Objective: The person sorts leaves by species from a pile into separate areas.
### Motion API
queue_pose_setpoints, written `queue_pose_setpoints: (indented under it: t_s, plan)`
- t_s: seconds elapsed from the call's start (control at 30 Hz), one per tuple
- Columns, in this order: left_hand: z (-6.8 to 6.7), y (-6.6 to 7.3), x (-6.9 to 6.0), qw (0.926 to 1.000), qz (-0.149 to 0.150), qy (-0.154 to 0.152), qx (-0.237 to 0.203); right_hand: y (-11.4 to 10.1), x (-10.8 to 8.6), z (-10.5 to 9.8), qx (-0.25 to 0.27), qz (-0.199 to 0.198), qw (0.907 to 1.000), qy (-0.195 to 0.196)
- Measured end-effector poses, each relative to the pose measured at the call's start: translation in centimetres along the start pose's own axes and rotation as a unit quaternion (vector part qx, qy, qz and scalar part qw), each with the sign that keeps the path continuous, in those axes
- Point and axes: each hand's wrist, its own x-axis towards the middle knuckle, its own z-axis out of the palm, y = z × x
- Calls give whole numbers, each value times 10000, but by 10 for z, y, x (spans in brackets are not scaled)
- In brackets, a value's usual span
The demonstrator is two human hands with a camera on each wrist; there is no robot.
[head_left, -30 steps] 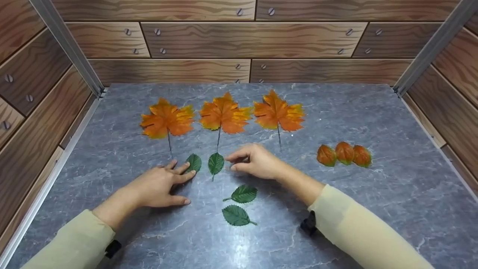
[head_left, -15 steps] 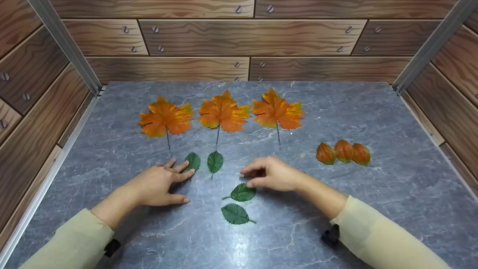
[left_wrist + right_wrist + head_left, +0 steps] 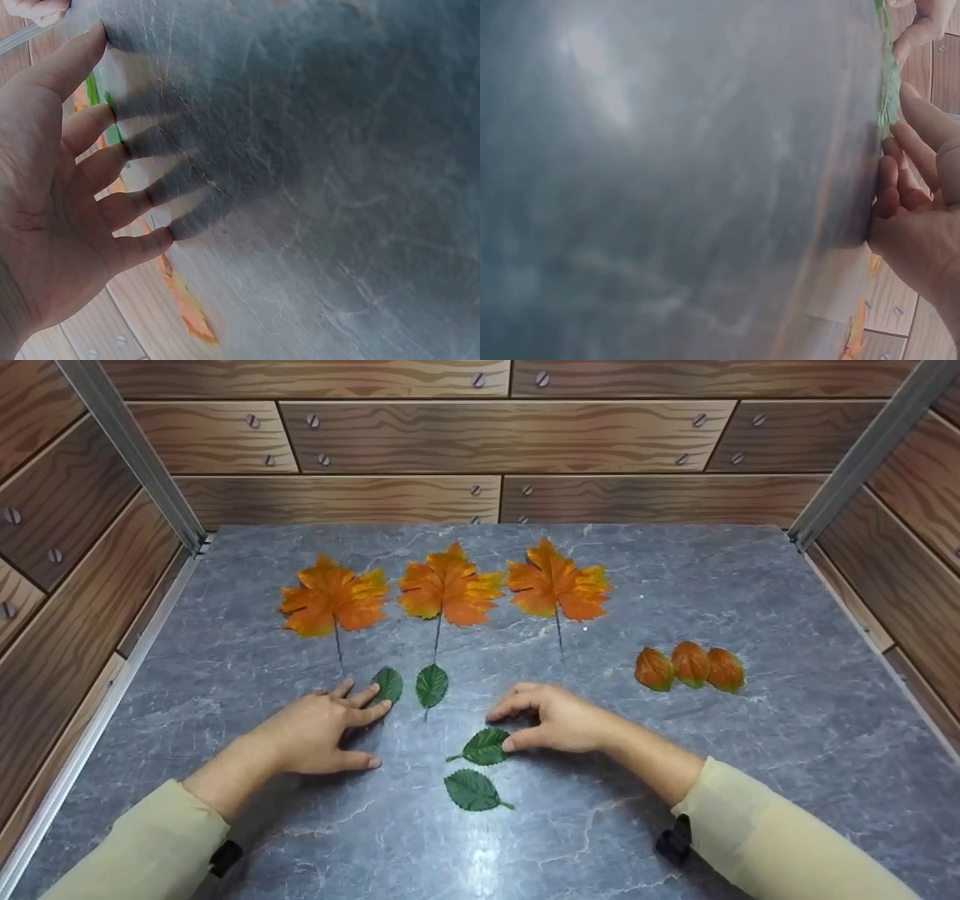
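In the head view my left hand [image 3: 311,735] lies palm down with fingers spread, two fingertips touching the edge of a green leaf [image 3: 388,685]. My right hand [image 3: 559,718] is at the right end of another green leaf [image 3: 486,746]. Its thumb tip meets that leaf's edge, while the index finger stays apart above it. One more green leaf [image 3: 472,790] lies just below, and another green leaf [image 3: 432,686] stands upright between the hands. The left wrist view shows the left hand's straight fingers [image 3: 101,169] on the tabletop.
Three orange maple leaves [image 3: 450,585] with thin dark stems lie in a row at the back. Three small orange-brown leaves [image 3: 690,664] overlap at the right. The grey marbled table [image 3: 750,780] is bounded by wood-patterned walls [image 3: 510,435].
My right hand has moved back toward me and to the right, from beside the upright green leaf to the leaf below. The left hand has stayed in place.
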Motion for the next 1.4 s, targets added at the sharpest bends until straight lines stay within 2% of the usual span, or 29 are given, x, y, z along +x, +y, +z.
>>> queue_pose_setpoints:
  t_s: [0.17, 1.07, 1.4]
  plan:
    - [0, -1, -1, 10000, 11, 20, 0, 1, 2, 1, 142, 29, 9999, -20]
    - [-2, 0, -1, 9999, 94, 85, 49, -2, 5, 2, -89, -19, 9999, -81]
    - [-2, 0, 0, 10000, 89, 17, -19, 0, 3, 3, -98, -4, 9999, -69]
